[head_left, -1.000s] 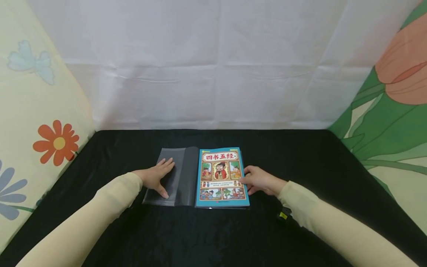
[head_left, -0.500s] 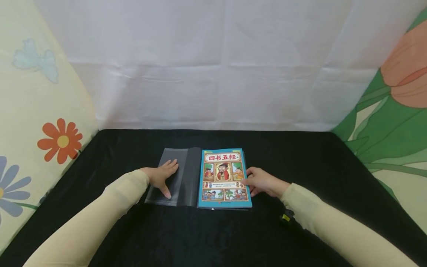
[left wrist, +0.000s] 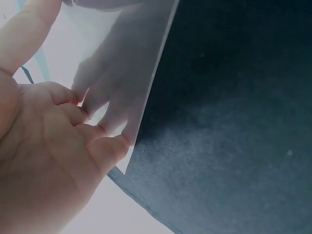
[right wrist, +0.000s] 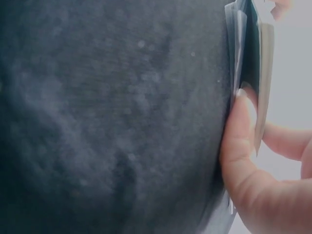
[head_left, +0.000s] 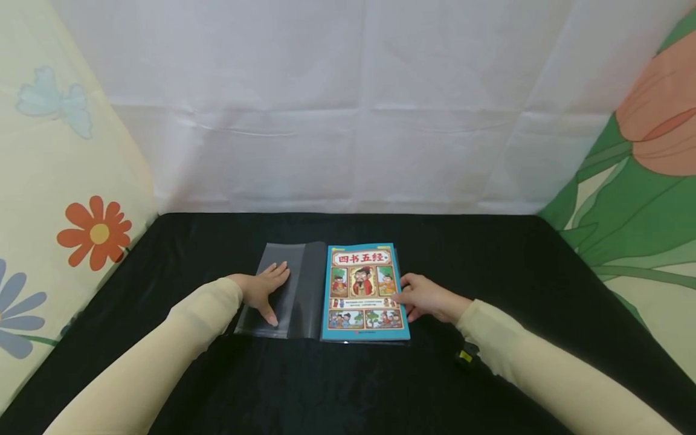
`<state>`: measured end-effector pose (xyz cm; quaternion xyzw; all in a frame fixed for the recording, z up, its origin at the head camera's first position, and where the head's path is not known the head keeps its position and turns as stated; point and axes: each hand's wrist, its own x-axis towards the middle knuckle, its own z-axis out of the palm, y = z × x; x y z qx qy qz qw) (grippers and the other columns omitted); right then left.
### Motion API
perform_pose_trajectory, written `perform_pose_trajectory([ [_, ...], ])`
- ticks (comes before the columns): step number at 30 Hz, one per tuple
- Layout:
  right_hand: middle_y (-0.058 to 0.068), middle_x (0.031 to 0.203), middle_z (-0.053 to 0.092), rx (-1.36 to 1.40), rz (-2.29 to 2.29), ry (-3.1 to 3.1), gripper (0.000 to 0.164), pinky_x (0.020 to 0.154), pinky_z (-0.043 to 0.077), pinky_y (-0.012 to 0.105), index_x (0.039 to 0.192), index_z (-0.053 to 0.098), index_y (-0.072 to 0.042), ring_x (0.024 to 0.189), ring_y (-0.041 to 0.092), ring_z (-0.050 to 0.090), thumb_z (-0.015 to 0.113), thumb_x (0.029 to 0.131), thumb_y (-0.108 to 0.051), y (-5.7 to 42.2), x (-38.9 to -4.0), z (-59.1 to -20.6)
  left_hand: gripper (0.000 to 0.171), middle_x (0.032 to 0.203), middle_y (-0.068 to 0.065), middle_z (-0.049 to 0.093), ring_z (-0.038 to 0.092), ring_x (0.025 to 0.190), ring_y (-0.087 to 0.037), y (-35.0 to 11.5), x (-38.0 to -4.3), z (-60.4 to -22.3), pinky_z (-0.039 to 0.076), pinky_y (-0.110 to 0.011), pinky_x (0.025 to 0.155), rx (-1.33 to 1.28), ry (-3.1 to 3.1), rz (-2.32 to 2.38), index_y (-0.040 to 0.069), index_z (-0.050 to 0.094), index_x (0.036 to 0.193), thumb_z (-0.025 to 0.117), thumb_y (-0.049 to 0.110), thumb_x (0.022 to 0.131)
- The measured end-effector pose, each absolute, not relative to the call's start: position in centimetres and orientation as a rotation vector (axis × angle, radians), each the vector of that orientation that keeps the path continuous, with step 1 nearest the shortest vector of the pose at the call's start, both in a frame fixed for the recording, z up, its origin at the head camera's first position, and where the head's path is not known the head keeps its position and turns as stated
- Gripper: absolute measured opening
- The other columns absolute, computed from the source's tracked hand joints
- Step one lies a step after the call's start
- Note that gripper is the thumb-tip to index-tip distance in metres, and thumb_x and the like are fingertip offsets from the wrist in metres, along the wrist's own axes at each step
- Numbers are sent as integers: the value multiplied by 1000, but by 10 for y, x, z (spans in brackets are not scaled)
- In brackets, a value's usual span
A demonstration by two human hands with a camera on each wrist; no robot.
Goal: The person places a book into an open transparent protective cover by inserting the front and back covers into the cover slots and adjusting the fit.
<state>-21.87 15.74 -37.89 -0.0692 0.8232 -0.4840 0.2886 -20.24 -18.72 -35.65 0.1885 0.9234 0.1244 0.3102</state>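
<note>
Clear plastic flap (head_left: 306, 290) lies on black cloth (head_left: 348, 386) under your left hand (head_left: 261, 292), fingers spread apart; just right of the flap, your right hand (head_left: 428, 296) pinches the blue, cartoon-printed paperback book (head_left: 367, 293) at its right edge.

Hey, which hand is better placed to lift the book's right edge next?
Probably the right hand: it already grips that edge of the book, while the left hand rests on the clear plastic cover on the other side.
</note>
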Motion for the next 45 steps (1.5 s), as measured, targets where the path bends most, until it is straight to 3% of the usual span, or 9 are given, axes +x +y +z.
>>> perform_pose_trajectory([
  [7, 13, 83, 62, -215, -1231, 2192, 29, 49, 49, 29, 112, 37, 3, 60, 20, 58, 50, 94, -16, 156, -222, -376, 108, 150, -19, -8, -11, 134, -33, -188, -203, -357, 8, -51, 108, 525, 2448, 325, -2, 5, 143, 76, 31, 69],
  [14, 13, 68, 61, -227, -1163, 2246, 24, 43, 46, 25, 102, 43, 3, 45, 13, 52, 56, 90, -13, 154, -224, -373, 107, 150, -19, -8, -11, 134, -33, -187, -201, -357, 8, -51, 108, 523, 2450, 321, -1, 5, 143, 76, 31, 69],
  [33, 11, 58, 55, -197, -1085, 2382, 23, 39, 42, 24, 99, 41, 3, 37, 12, 45, 58, 88, -9, 147, -221, -371, 107, 150, -18, -7, -10, 135, -33, -191, -203, -360, 8, -50, 108, 522, 2454, 323, -1, 6, 143, 77, 30, 69],
  [36, 10, 56, 54, -199, -1099, 2386, 27, 39, 43, 25, 104, 39, 5, 37, 11, 44, 58, 88, -7, 146, -219, -372, 107, 151, -18, -7, -10, 135, -33, -192, -202, -360, 8, -50, 108, 521, 2452, 325, -1, 6, 143, 77, 31, 69],
  [42, 10, 56, 54, -194, -1097, 2400, 51, 42, 45, 29, 125, 29, 8, 38, 13, 45, 58, 88, -11, 147, -218, -371, 107, 150, -18, -7, -11, 135, -32, -194, -202, -360, 8, -50, 108, 526, 2444, 328, -1, 5, 143, 76, 32, 70],
  [45, 10, 58, 55, -191, -1080, 2409, 50, 44, 45, 30, 123, 33, 6, 41, 15, 48, 59, 88, -17, 148, -216, -369, 107, 150, -18, -8, -11, 134, -32, -195, -202, -360, 8, -50, 108, 533, 2441, 324, -1, 5, 143, 75, 33, 70],
])
